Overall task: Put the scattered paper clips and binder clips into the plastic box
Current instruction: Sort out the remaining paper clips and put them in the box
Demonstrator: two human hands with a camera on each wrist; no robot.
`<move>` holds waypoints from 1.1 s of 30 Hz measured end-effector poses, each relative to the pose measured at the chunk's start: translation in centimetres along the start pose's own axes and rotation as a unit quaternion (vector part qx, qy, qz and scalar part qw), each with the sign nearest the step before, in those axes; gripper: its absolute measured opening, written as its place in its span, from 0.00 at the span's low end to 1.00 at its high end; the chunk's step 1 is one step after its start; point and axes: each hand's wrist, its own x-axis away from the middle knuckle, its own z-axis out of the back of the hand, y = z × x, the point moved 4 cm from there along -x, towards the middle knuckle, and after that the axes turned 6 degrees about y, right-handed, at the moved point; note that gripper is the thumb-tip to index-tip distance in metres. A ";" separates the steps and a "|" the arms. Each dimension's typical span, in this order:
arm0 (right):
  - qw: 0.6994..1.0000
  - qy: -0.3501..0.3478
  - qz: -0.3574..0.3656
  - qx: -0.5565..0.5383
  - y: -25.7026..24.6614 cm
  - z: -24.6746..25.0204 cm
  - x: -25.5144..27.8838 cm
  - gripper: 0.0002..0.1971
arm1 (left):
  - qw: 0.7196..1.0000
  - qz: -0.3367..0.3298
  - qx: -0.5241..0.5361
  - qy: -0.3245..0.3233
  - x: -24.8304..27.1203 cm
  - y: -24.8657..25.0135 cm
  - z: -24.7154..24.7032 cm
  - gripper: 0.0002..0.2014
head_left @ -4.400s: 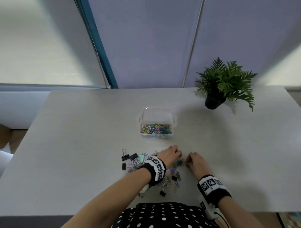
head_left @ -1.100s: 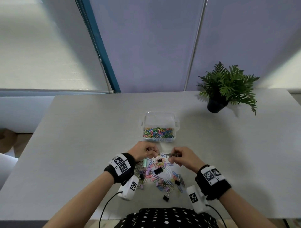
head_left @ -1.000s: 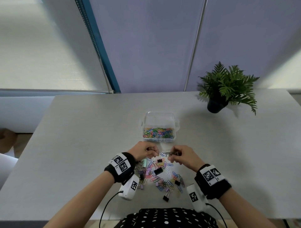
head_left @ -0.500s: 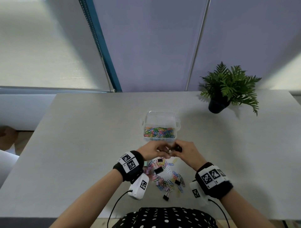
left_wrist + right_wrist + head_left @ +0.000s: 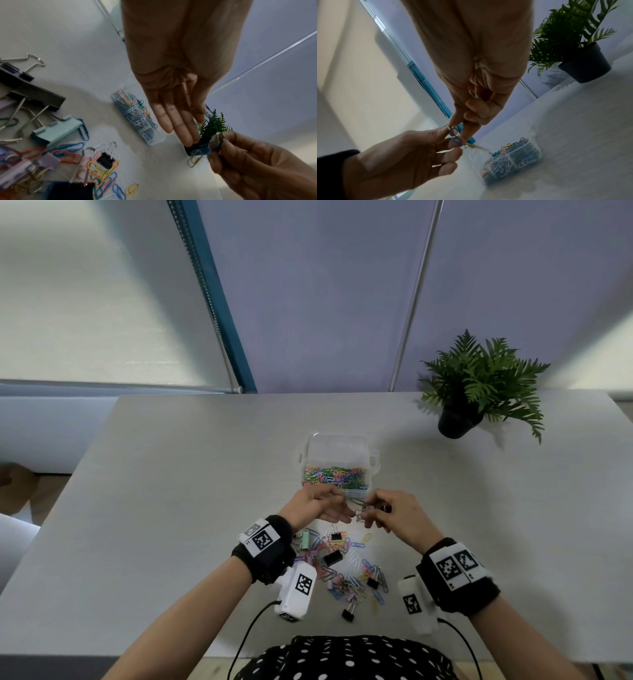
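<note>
Blue clips (image 5: 202,149) nearer the box (image 5: 337,447)

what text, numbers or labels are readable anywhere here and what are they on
No readable words or numbers anywhere.
Left wristband: black-and-white square code patterns only; a tiny mark beside them is too small to read.
Right wristband: code patterns only.
White wrist units: one code pattern each, no letters.

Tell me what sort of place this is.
Probably an office or study desk by a window: a plain grey table, roller blinds behind it, a potted plant, and paper clips and binder clips scattered near a plastic box.
</note>
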 end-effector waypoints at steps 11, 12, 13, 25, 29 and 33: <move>0.997 -0.006 -0.013 -0.078 -1.1 1.1 -0.2 0.06 | 0.896 0.026 -0.444 0.000 -0.2 -2.5 0.2 0.12; 0.997 -0.010 -0.009 -0.082 -1.4 1.1 -0.3 0.05 | 0.894 0.000 -0.447 0.008 -0.1 -1.9 0.0 0.13; 0.996 -0.013 -0.004 -0.086 -1.7 1.1 -0.4 0.05 | 0.911 -0.018 -0.411 0.007 0.1 -1.4 -0.3 0.15; 0.996 0.008 0.021 -0.085 -2.3 1.2 -0.6 0.05 | 0.997 -0.037 -0.040 0.046 2.1 2.0 -1.2 0.07; 0.996 0.005 0.012 -0.091 -2.1 1.3 -0.6 0.05 | 0.989 -0.084 -0.086 0.088 2.6 2.9 -1.0 0.03; 0.992 -0.013 -0.023 -0.121 -1.9 0.4 -0.7 0.04 | 0.976 -0.121 -0.129 0.128 3.0 3.6 -1.3 0.04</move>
